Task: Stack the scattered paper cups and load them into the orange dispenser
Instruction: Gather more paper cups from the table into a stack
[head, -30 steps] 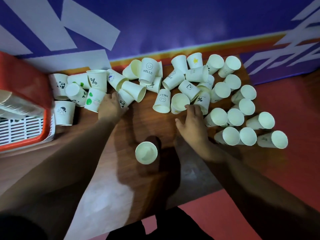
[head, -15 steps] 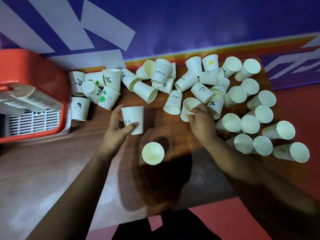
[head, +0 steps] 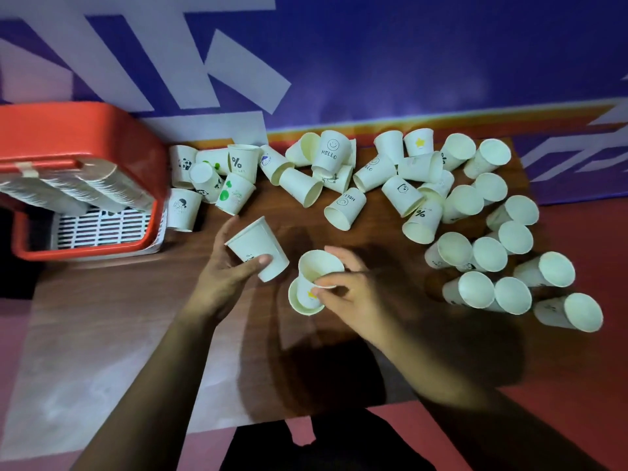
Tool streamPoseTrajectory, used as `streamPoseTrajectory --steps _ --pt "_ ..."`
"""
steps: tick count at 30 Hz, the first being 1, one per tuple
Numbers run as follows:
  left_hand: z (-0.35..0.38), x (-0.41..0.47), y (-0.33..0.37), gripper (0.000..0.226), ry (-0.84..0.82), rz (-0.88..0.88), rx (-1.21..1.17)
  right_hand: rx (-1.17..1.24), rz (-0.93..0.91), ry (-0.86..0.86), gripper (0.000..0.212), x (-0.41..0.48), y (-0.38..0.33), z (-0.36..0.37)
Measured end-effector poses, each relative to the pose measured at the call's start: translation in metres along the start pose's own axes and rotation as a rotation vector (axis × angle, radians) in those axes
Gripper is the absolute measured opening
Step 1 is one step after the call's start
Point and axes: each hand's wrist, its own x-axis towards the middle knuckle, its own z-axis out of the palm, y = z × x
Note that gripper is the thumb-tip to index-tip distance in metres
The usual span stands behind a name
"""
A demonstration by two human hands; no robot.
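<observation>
Paper cups (head: 345,209), scattered 11 to 3 o'clock, probably light, thin-walled and crushable, best held gently near the rim: tilted cup (head: 258,248) clasped in left hand (head: 221,283), yellow-marked cup (head: 316,271) rim-pinched by right hand (head: 353,295) over upright cup (head: 295,305); orange dispenser (head: 85,137) at 9 o'clock.

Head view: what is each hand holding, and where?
Left hand grips a tilted cup by its side; right hand pinches a second cup at its rim.
</observation>
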Motion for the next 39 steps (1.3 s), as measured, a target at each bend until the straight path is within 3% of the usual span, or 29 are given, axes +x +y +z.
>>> streamPoseTrajectory --steps 4,8,10,14,16,21,25,28,34,39 --pt "-0.008 -0.014 0.000 0.096 0.037 -0.006 0.058 -0.181 0.008 -0.096 0.074 -0.009 0.006 0.021" --pt "0.000 -0.027 -0.001 0.081 0.003 0.006 0.119 -0.315 0.045 -0.197 0.096 -0.018 0.012 0.037" --pt "0.007 -0.032 -0.005 0.084 -0.072 0.024 0.155 -0.218 0.102 -0.151 0.090 -0.022 0.018 0.040" --pt "0.018 -0.036 -0.017 0.079 -0.213 0.112 0.342 0.373 0.389 0.048 0.048 -0.027 0.003 0.023" --pt "0.022 -0.032 -0.022 0.078 -0.289 0.220 0.516 0.432 0.394 0.108 0.041 -0.028 -0.002 0.019" --pt "0.021 -0.017 -0.041 0.081 -0.396 0.403 0.839 0.297 0.354 0.083 0.044 -0.035 -0.007 0.037" --pt "0.005 -0.006 -0.057 0.094 -0.535 0.258 0.995 0.069 0.363 0.103 0.054 -0.046 0.009 0.056" --pt "0.000 0.000 -0.061 0.090 -0.595 0.196 1.065 -0.071 0.360 0.082 0.056 -0.049 0.016 0.065" --pt "0.003 0.001 -0.049 0.090 -0.557 0.212 1.165 -0.062 0.432 0.115 0.051 -0.053 0.015 0.055" --pt "0.040 -0.012 -0.015 0.059 -0.373 0.320 1.126 -0.105 0.440 0.274 0.041 -0.078 0.038 -0.003"
